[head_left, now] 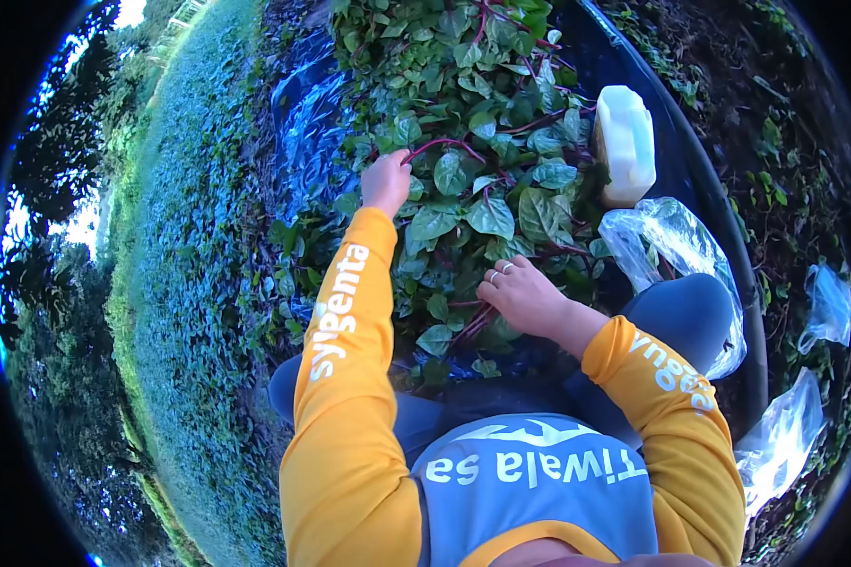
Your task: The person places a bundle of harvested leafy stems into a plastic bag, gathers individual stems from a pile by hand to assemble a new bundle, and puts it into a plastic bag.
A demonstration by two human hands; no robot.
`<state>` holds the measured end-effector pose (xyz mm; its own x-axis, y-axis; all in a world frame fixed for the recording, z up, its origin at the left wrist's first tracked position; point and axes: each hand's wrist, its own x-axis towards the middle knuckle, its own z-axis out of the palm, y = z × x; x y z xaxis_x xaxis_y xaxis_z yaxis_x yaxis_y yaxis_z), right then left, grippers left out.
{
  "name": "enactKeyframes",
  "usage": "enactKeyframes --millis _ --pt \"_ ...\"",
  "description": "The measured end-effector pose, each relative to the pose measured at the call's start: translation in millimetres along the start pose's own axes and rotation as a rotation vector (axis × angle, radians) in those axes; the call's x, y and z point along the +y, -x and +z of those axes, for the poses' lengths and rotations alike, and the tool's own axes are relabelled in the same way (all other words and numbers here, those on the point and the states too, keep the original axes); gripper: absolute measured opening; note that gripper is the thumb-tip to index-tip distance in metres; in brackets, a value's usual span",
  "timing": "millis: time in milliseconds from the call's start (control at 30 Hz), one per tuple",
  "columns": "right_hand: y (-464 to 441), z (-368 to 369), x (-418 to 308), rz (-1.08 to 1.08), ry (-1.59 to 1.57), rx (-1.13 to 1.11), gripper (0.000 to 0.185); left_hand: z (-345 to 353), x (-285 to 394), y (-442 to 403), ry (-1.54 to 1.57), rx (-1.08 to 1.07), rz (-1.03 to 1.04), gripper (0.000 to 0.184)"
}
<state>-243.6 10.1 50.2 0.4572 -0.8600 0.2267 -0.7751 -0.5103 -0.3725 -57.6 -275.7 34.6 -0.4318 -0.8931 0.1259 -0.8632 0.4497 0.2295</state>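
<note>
My left hand (388, 182) is closed in a pinch on a curved reddish-purple vine stem (449, 143) at the left side of a dense leafy patch. Broad green leaves (490, 217) on similar red stems spread between and beyond my hands. Lower and to the right, my right hand (525, 298), with rings on its fingers, is curled over a bunch of red-stemmed leafy vines (473, 326). The stem ends stick out below its fingers towards my lap; the fingertips are partly hidden.
A pale plastic jug (627, 142) lies right of the vines on dark sheeting (676, 113). A clear plastic bag (667, 236) rests by my right knee (695, 307). Farther right lie a bluish bag (827, 307) and another clear bag (780, 439). Blue sheeting (307, 123) is at left.
</note>
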Motion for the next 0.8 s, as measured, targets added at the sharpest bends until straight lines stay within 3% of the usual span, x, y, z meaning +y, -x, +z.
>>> enactKeyframes --millis 100,200,333,367,433,467,500,567,700,800 --pt "-1.3 -2.4 -4.8 0.006 0.051 0.019 0.016 -30.1 -6.0 25.3 0.126 0.047 0.047 0.028" --pt "-0.5 -4.4 -8.9 0.022 0.07 0.054 0.016 -50.1 -13.3 53.2 0.591 -0.196 -0.212 0.03" --pt "3.1 -9.4 -16.1 -0.013 0.082 0.072 0.018 -47.5 -15.8 97.5 0.886 -0.108 -0.147 0.026" --pt "4.5 -10.2 -18.5 -0.023 0.083 0.072 0.018 -39.5 -18.9 104.9 0.784 -0.027 -0.137 0.021" --pt "6.9 -14.5 -23.0 -0.047 0.052 0.153 0.02 -57.1 11.5 134.1 0.528 0.154 0.101 0.016" --pt "9.1 -16.1 -24.8 -0.046 0.041 0.15 0.02 -50.6 12.5 144.8 0.596 0.099 0.079 0.018" --pt "11.3 -17.3 -26.9 -0.047 0.04 0.145 0.02 -51.6 16.0 152.9 0.356 0.141 0.246 0.02" --pt "15.7 -19.6 -29.3 -0.014 -0.015 0.164 0.021 -30.8 10.0 167.5 0.422 0.147 0.363 0.023" --pt "19.3 -10.4 -17.5 -0.007 0.105 0.114 0.018 -7.4 6.8 187.8 0.592 -0.019 0.229 0.018" --pt "16.8 -7.6 -7.5 0.009 0.163 -0.039 0.018 -8.5 9.2 191.7 0.546 0.02 0.294 0.014"
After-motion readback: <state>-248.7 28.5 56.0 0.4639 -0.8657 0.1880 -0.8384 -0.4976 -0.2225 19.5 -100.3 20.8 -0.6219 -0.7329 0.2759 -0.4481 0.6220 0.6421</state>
